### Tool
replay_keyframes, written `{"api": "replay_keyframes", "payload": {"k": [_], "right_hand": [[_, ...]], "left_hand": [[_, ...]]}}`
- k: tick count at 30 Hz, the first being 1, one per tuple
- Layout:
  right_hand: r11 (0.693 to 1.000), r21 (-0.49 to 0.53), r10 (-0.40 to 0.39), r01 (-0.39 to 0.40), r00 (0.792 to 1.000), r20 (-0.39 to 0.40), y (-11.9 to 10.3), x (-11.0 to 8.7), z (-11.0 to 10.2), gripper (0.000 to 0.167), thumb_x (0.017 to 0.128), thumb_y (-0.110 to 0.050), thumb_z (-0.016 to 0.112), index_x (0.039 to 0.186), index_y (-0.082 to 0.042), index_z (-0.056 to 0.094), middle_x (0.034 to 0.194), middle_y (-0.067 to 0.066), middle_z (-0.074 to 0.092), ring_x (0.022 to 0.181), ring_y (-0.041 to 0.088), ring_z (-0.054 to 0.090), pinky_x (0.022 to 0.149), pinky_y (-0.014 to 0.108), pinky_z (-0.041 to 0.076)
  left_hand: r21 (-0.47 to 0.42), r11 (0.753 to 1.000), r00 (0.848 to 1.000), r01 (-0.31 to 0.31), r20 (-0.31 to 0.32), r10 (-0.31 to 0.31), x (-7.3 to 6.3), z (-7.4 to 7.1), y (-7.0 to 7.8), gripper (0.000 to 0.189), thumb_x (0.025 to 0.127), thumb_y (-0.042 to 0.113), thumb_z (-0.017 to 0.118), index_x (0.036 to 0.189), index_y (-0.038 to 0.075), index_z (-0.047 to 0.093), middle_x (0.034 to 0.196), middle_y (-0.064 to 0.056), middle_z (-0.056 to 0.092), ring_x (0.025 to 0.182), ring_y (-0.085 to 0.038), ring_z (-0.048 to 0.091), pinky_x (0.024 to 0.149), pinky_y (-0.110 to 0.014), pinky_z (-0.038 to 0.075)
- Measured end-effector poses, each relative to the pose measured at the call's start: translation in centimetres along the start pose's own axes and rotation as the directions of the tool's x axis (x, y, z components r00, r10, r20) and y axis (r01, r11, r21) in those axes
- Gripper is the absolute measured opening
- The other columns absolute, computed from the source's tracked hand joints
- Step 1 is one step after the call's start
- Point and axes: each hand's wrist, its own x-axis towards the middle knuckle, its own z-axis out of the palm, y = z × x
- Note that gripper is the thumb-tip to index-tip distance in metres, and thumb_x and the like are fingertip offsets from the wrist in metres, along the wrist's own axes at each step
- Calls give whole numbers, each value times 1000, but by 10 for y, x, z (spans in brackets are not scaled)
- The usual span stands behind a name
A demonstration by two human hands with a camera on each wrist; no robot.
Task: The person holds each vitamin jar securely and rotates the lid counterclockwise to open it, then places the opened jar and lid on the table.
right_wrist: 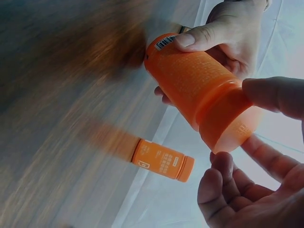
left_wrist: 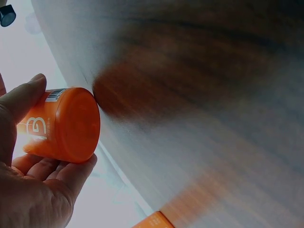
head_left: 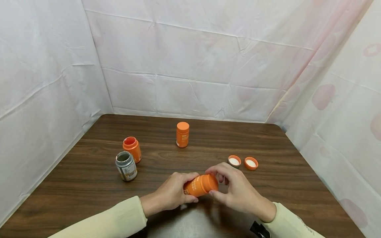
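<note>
One bottle (head_left: 194,187), tilted low over the near part of the table (head_left: 268,145), sits in the left hand (head_left: 171,191), thumb wrapped on one side, fingers on the other; the right hand (head_left: 239,191) pinches its cap (head_left: 211,182) by the rim, thumb against fingertip, other fingers curled. Likely trouble: fingertips slipping on that smooth-looking rim, or the bottle turning along with the cap if the left grip is slack. Tipped like this, it could spill any contents should the cap come loose. A grey cap (head_left: 234,161) and an orange cap (head_left: 251,163) lie just beyond the right hand; a careless sweep of the knuckles could nudge them. Hidden: the bottle's inside, so full or empty cannot be told. Whether its base edge touches the table is unclear. Most left fingers are out of sight in the head view; the left-wrist view cuts off the capped bottle (head_left: 182,135). Small print is mostly unreadable.
</note>
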Motion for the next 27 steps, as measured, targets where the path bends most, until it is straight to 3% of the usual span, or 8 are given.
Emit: {"api": "replay_keyframes", "payload": {"k": [7, 17, 22, 27], "right_hand": [[998, 24, -61, 61, 998, 9, 0, 2, -1, 59, 69, 2, 89, 118, -22, 67, 107, -11, 60, 81, 18, 54, 65, 28, 49], [994, 21, -106, 106, 994, 0, 1, 2, -1, 65, 65, 7, 87, 119, -23, 66, 111, -10, 59, 82, 17, 53, 66, 28, 49], [996, 15, -85, 86, 996, -9, 0, 2, -1, 59, 73, -7, 91, 123, -24, 65, 112, -8, 60, 83, 15, 52, 67, 28, 49], [999, -32, 19, -20, 999, -42, -2, 2, -1, 46, 82, -33, 88, 121, -27, 65, 97, -9, 59, 79, 13, 51, 61, 22, 43]], "left_hand": [[6, 1000, 1000, 10, 2, -10, 1, 1, -1, 51, 77, 20, 93, 119, 27, 66, 97, 17, 65, 82, -2, 61, 75, -23, 52], [7, 1000, 1000, 13, 4, -13, 1, 0, -2, 51, 76, 20, 93, 118, 28, 66, 96, 17, 65, 81, -2, 61, 74, -23, 52], [4, 1000, 1000, 9, 3, -9, 1, 0, -1, 50, 76, 20, 93, 117, 29, 66, 95, 17, 65, 80, -2, 61, 73, -23, 51], [9, 1000, 1000, 8, 2, -8, 1, -1, 0, 48, 76, 19, 93, 114, 29, 66, 91, 16, 64, 78, -3, 60, 71, -23, 51]]}}
